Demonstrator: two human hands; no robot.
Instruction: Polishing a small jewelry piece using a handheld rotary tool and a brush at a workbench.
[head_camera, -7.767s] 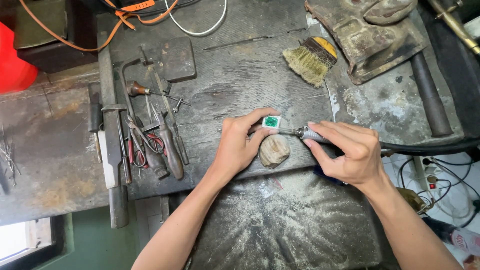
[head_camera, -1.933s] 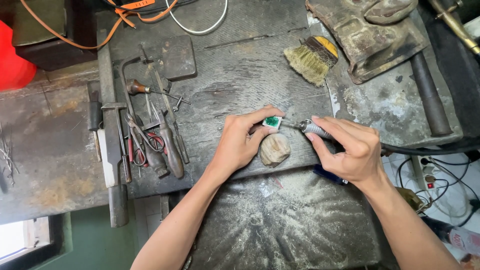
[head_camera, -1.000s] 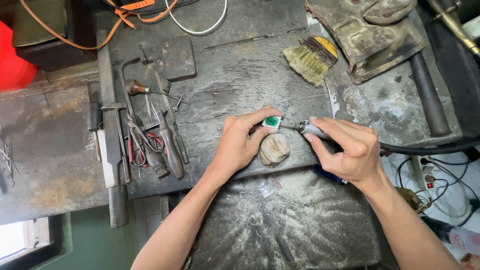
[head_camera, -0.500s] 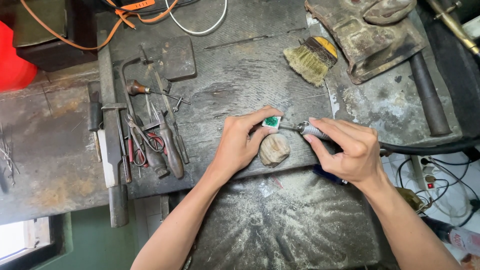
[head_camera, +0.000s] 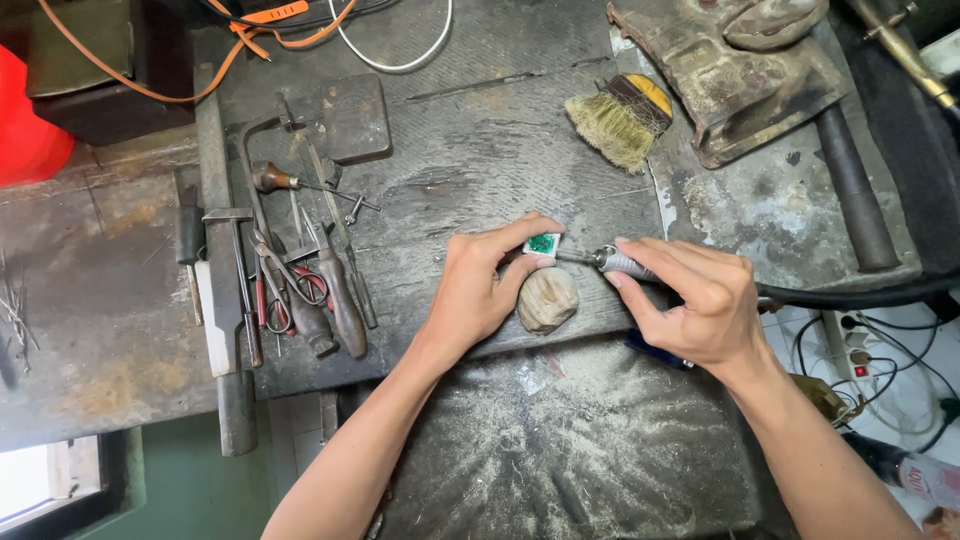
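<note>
Far left on the dark, worn wooden workbench (head_camera: 470, 150), a cluster of hand tools (head_camera: 290, 280) lies idle: files, a small saw frame, red-handled snips, wooden-handled gravers. Moving in, the left hand (head_camera: 480, 295) is pinched shut on a small square green-faced piece with a pale edge (head_camera: 542, 244), thumb below, fingertips above, bracing it just over a rounded tan wooden peg (head_camera: 547, 299) at the bench edge. Compared with two seconds ago the piece has barely shifted; it sits in the same spot, same grip. On to the right hand (head_camera: 690, 305): closed pencil-style round a slim metal rotary handpiece (head_camera: 615, 263) whose black flexible shaft (head_camera: 850, 295) trails off right. What has changed is small: the tip has edged back in and now meets the green piece's right side, so the work looks like close, repeated touches on one edge. Beyond, a yellow-backed bristle brush (head_camera: 618, 120) and a worn brown leather pouch (head_camera: 730, 70) lie untouched.
</note>
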